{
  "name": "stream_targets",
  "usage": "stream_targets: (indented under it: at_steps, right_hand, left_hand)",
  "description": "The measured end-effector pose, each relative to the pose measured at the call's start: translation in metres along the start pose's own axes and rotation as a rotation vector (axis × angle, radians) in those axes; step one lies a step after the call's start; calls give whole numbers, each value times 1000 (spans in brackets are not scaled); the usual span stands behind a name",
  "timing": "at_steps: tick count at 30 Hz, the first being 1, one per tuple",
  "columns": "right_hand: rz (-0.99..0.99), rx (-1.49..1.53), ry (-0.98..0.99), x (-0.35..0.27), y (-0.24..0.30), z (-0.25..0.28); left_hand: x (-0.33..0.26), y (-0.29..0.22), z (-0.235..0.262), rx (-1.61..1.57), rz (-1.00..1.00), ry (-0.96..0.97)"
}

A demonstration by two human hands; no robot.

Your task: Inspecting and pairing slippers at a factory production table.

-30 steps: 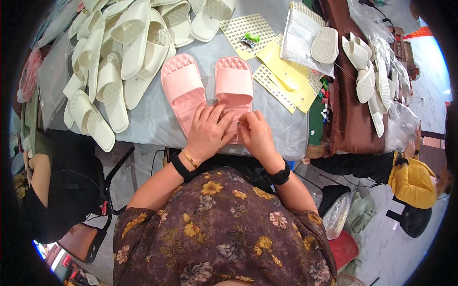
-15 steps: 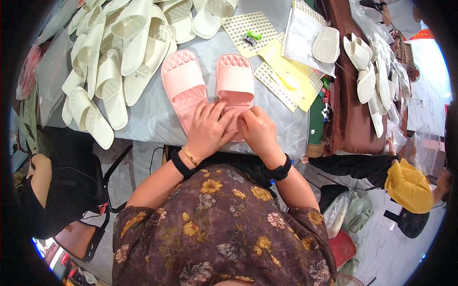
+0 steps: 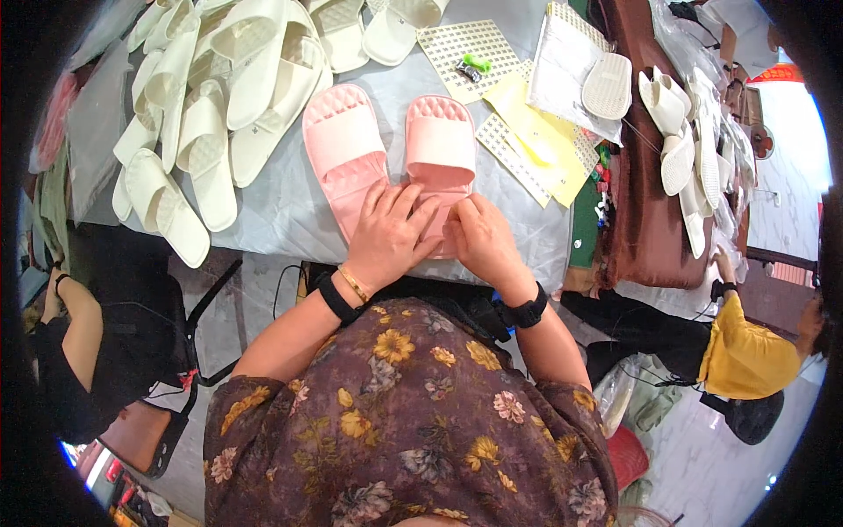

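Two pink slippers lie side by side at the table's near edge, toes pointing away. The left pink slipper [image 3: 351, 140] is tilted slightly, and the right pink slipper [image 3: 439, 162] stands nearly straight; both have quilted toe beds. Across their heel parts rests my left hand [image 3: 391, 228], fingers stretched out and lying over the soles. My right hand [image 3: 487, 237] is at the right slipper's heel, with its fingers curled and pinched together. What sits between those fingertips, if anything, is hidden.
A heap of cream slippers [image 3: 255, 97] covers the table's left side. Sheets of small stickers [image 3: 457, 53], yellow paper [image 3: 536, 140] and a bagged sole [image 3: 606, 88] lie beyond to the right. More pale slippers [image 3: 676, 149] rest on a brown surface; a person in yellow [image 3: 746, 351] is at right.
The view has shifted slightly, so the slippers sit a little to the right in it. Both hands stay at the slippers' heels with nearly the same grip. The person in yellow has moved.
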State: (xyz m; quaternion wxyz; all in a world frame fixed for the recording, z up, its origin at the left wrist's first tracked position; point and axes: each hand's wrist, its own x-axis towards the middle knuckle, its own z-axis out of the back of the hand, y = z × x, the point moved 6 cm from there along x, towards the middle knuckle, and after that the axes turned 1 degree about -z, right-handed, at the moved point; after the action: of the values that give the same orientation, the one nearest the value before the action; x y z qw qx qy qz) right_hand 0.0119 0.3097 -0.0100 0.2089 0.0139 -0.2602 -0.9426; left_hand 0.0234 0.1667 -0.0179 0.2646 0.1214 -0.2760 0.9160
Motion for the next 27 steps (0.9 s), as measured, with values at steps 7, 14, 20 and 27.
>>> stream_targets:
  at_steps: [7, 14, 20, 27]
  right_hand:
    - [-25, 88, -119, 1, 10, 13]
    - [-27, 33, -98, -5, 0, 9]
    - [-388, 396, -265, -3, -15, 21]
    - [-367, 326, -230, 8, -15, -1]
  left_hand:
    - [1, 0, 0, 1, -8, -12]
    - [1, 0, 0, 6, -14, -9]
    - [0, 2, -2, -33, 30, 6]
    - [-2, 2, -4, -9, 18, -3]
